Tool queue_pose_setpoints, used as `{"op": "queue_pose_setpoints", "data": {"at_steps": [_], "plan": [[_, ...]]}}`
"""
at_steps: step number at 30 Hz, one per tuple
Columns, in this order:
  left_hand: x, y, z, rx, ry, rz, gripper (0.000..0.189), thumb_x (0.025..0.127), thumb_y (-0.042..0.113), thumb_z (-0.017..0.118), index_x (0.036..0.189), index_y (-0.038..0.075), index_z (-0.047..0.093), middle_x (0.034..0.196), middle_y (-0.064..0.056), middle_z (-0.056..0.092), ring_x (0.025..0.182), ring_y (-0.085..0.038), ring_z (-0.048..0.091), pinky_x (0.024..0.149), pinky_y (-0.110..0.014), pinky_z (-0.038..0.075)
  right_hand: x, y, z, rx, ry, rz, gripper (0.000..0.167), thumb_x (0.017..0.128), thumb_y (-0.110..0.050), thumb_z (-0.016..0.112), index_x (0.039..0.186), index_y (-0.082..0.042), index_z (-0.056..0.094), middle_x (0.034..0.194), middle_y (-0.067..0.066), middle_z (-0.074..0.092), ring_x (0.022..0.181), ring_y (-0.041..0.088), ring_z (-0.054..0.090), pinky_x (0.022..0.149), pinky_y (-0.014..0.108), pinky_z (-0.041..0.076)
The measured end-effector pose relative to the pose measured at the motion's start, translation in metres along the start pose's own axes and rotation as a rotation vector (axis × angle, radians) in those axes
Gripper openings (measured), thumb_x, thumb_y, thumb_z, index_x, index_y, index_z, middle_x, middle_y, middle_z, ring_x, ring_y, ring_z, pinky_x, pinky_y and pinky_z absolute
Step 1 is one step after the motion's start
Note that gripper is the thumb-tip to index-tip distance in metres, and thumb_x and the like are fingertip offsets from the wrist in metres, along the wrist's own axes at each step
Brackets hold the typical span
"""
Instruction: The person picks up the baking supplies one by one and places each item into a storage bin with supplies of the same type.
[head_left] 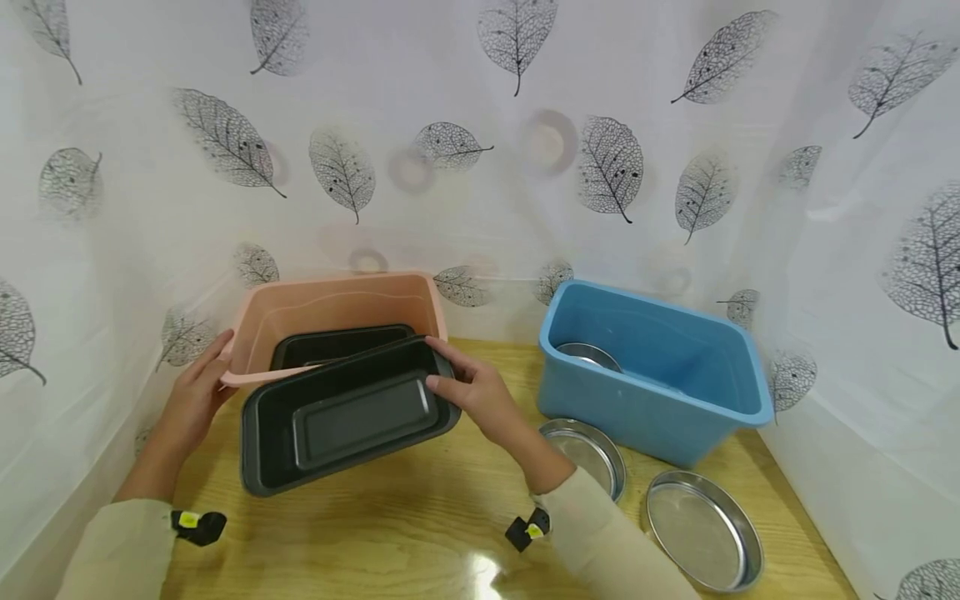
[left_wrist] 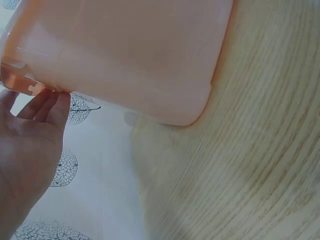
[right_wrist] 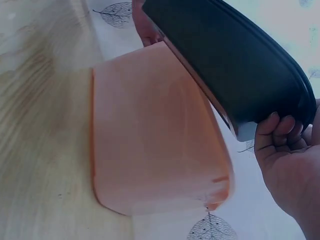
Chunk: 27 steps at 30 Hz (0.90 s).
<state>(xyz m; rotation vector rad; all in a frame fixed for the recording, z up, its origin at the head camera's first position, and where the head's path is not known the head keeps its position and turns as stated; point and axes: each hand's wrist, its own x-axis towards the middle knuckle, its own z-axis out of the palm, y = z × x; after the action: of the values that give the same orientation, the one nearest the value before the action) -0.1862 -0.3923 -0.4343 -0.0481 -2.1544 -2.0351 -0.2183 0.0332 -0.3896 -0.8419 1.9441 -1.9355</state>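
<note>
A black loaf pan [head_left: 363,417] is held tilted in front of the pink plastic bin [head_left: 337,292], its hollow side facing the head camera. My right hand [head_left: 480,396] grips the pan's right end, the fingers curled beneath it in the right wrist view. At the bin's left end, my left hand [head_left: 198,387] holds the rim; the left wrist view shows its fingers [left_wrist: 52,107] bent up against the rim's underside. Inside the pink bin lies another black pan [head_left: 348,337], partly hidden by the front wall and the held pan.
To the right stands a blue bin [head_left: 652,417] with a round metal pan [head_left: 588,354] inside. Two more round metal pans, one near the bin [head_left: 588,458] and one nearer me [head_left: 701,529], lie on the wooden table [head_left: 360,542]. A leaf-patterned white curtain [head_left: 465,217] surrounds the table.
</note>
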Motion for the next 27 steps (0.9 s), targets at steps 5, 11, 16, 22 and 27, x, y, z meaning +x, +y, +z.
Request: {"op": "queue_pose_setpoints", "data": {"at_steps": [5, 11, 16, 22, 27], "plan": [[0.0, -0.002, -0.001, -0.032, -0.022, 0.039, 0.058, 0.11, 0.031, 0.04, 0.163, 0.024, 0.018, 0.166, 0.008, 0.019, 0.119, 0.007, 0.049, 0.084, -0.004, 0.046, 0.008, -0.011, -0.003, 0.054, 0.006, -0.035, 0.059, 0.101, -0.015, 0.062, 0.156, -0.023, 0.041, 0.144, 0.022, 0.053, 0.118, 0.042, 0.061, 0.091, 0.045, 0.058], [0.0, -0.003, -0.001, -0.052, -0.03, 0.069, 0.057, 0.11, 0.026, 0.04, 0.163, 0.02, 0.019, 0.143, 0.009, 0.041, 0.098, 0.007, 0.056, 0.08, -0.007, 0.048, 0.016, -0.035, -0.005, 0.071, 0.003, -0.094, 0.062, 0.104, -0.007, 0.055, 0.16, -0.014, 0.03, 0.152, 0.023, 0.045, 0.13, 0.044, 0.053, 0.104, 0.047, 0.051], [0.001, -0.003, -0.001, -0.014, -0.035, 0.068, 0.059, 0.11, 0.029, 0.039, 0.163, 0.02, 0.015, 0.164, 0.004, 0.024, 0.107, 0.014, 0.057, 0.085, -0.004, 0.047, 0.026, -0.05, -0.007, 0.014, 0.035, -0.115, 0.062, 0.105, -0.006, 0.052, 0.161, -0.011, 0.026, 0.146, 0.03, 0.047, 0.128, 0.045, 0.053, 0.105, 0.048, 0.05], [0.001, -0.003, -0.001, -0.043, -0.034, 0.066, 0.059, 0.111, 0.029, 0.039, 0.163, 0.019, 0.014, 0.171, 0.003, 0.008, 0.11, 0.017, 0.055, 0.086, -0.004, 0.047, 0.045, -0.052, -0.009, -0.019, 0.058, -0.099, 0.062, 0.105, -0.007, 0.052, 0.161, -0.012, 0.025, 0.153, 0.023, 0.043, 0.135, 0.037, 0.051, 0.109, 0.043, 0.048], [0.002, -0.003, -0.001, -0.06, -0.041, 0.066, 0.058, 0.111, 0.029, 0.039, 0.163, 0.02, 0.015, 0.169, 0.004, 0.013, 0.11, 0.017, 0.055, 0.087, -0.004, 0.047, 0.061, -0.045, -0.011, 0.015, 0.06, -0.104, 0.062, 0.105, -0.007, 0.052, 0.161, -0.012, 0.025, 0.16, 0.018, 0.036, 0.142, 0.034, 0.045, 0.113, 0.041, 0.044]]}}
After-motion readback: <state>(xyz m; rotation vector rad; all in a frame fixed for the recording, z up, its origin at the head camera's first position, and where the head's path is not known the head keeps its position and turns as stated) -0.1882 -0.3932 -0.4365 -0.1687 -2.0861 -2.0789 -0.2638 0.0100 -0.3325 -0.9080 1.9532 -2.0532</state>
